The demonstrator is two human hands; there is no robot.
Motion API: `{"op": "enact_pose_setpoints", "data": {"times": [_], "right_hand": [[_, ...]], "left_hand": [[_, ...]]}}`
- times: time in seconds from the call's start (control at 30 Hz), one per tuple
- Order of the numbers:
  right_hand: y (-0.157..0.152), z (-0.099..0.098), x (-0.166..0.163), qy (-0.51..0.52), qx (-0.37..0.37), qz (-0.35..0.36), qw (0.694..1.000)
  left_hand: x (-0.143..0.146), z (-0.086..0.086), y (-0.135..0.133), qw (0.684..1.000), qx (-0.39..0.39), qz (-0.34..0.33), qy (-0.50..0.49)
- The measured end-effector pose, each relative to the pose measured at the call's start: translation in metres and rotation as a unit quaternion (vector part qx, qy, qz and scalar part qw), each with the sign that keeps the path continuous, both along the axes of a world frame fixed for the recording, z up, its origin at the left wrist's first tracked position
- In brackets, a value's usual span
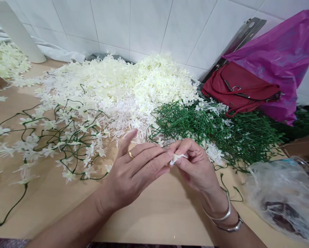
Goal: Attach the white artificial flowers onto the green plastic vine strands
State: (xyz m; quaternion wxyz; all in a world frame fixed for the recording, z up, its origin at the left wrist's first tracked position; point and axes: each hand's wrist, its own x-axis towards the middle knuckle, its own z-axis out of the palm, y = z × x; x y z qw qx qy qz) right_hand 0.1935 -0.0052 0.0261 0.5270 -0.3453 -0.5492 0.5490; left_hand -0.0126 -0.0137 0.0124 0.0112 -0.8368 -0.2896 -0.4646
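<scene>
Both hands meet above the front of the table around a small white artificial flower. My right hand pinches it between thumb and fingers. My left hand comes in from the left, its thumb and forefinger closed at the flower's other side and its little finger raised. Part of the flower is hidden by the fingertips. Behind the hands lies a heap of loose white petals, with thin white stamen pieces in front of it. Green plastic stems are piled just beyond my right hand.
Assembled flowers on green stems spread over the left of the table. A red handbag and a purple plastic bag stand at the back right. A clear plastic bag lies front right. A white tiled wall bounds the back.
</scene>
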Motion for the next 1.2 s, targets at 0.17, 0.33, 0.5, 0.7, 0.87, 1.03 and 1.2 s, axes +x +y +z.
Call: {"op": "enact_pose_setpoints", "data": {"times": [0.17, 0.33, 0.5, 0.7, 0.87, 1.03, 1.2], "right_hand": [[-0.003, 0.003, 0.0, 0.054, 0.014, 0.035, 0.998], [0.002, -0.002, 0.002, 0.041, -0.031, -0.018, 0.999], [0.004, -0.012, 0.006, -0.013, -0.054, -0.026, 0.998], [0.001, -0.012, 0.002, -0.023, -0.045, -0.012, 0.999], [0.001, -0.013, -0.001, -0.052, -0.047, -0.033, 0.997], [0.001, -0.013, 0.0, -0.062, -0.056, -0.035, 0.996], [0.001, -0.012, 0.001, -0.073, -0.056, -0.04, 0.995]], "left_hand": [[0.004, 0.004, -0.001, 0.979, -0.118, -0.09, -0.142], [0.009, 0.003, 0.002, 0.881, -0.379, -0.095, -0.265], [0.008, 0.001, 0.009, 0.798, -0.501, -0.051, -0.332], [0.006, 0.003, 0.008, 0.8, -0.507, -0.052, -0.316], [0.008, 0.001, 0.007, 0.806, -0.511, -0.068, -0.29], [0.009, 0.002, 0.008, 0.804, -0.519, -0.073, -0.282], [0.01, 0.001, 0.008, 0.801, -0.524, -0.071, -0.281]]}}
